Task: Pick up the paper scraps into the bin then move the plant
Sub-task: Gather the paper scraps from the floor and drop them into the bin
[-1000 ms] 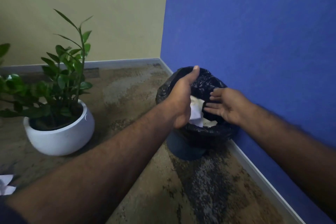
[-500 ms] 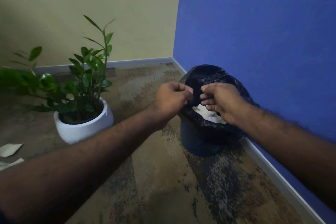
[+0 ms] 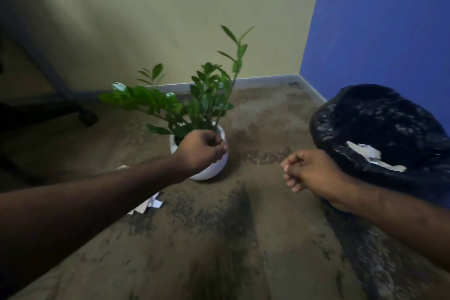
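A green plant (image 3: 199,102) stands in a round white pot (image 3: 214,168) on the carpet near the corner. My left hand (image 3: 202,151) hovers in front of the pot, fingers curled shut, holding nothing I can see. My right hand (image 3: 309,170) is also curled shut and empty, between the pot and the bin. The bin (image 3: 379,129), lined with a black bag, stands at the right by the blue wall with white paper scraps (image 3: 370,156) inside. More paper scraps (image 3: 151,204) lie on the floor, partly hidden under my left forearm.
A yellow wall and a blue wall meet at the corner behind the plant. A dark chair base with a caster (image 3: 87,117) stands at the left. Brown patterned carpet (image 3: 243,238) covers the floor.
Both hands have come away from the bin's opening and swung left. My left hand now sits in front of the plant pot. The view has turned left.
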A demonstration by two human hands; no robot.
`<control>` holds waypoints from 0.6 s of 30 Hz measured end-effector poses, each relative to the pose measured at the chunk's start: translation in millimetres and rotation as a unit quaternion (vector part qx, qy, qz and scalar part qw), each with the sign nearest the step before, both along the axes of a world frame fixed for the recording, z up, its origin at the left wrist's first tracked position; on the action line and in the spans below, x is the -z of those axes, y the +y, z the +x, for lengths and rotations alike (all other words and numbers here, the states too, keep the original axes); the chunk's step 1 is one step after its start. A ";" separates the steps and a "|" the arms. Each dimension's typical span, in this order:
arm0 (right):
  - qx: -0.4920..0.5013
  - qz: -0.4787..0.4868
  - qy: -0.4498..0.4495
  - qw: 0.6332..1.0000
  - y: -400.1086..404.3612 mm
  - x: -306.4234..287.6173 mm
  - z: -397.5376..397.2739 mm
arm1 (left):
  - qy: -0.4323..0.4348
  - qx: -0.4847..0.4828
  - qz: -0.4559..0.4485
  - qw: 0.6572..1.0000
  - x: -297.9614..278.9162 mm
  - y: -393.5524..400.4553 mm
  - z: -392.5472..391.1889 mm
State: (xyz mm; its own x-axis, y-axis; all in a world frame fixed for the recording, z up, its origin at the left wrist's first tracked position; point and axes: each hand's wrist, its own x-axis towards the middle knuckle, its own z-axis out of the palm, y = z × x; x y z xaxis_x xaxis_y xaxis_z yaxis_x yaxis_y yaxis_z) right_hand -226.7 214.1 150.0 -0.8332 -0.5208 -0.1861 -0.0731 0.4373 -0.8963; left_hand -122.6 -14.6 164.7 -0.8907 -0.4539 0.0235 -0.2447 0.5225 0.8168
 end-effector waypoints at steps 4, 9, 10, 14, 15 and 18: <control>-0.038 0.019 0.004 0.999 -24.8 11.6 10.2 | -0.009 -0.061 -0.096 0.993 6.1 -66.1 35.4; -0.085 0.037 0.025 0.995 -71.4 29.4 24.8 | 0.039 -0.145 -0.141 0.979 3.3 -137.2 63.6; -0.102 0.046 0.035 0.993 -81.7 34.0 28.9 | 0.024 -0.146 -0.158 0.976 8.0 -147.9 71.1; -0.213 0.094 0.098 0.968 -123.0 47.3 51.8 | -0.095 -0.130 -0.164 0.973 44.9 -185.3 101.4; -0.239 0.105 0.101 0.960 -132.5 51.7 57.8 | -0.123 -0.119 -0.160 0.972 55.8 -192.7 108.8; -0.291 0.125 0.099 0.943 -160.1 67.0 75.6 | -0.206 -0.063 -0.174 0.961 90.5 -211.9 128.0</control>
State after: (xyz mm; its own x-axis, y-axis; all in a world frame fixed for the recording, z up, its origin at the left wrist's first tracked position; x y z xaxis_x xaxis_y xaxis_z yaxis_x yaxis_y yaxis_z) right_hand -151.1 53.9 83.1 -0.4502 -0.8616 -0.2345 -0.5219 0.4670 -0.7139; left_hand 5.4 -226.4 74.1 -0.7957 -0.5869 -0.1495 -0.5889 0.6918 0.4179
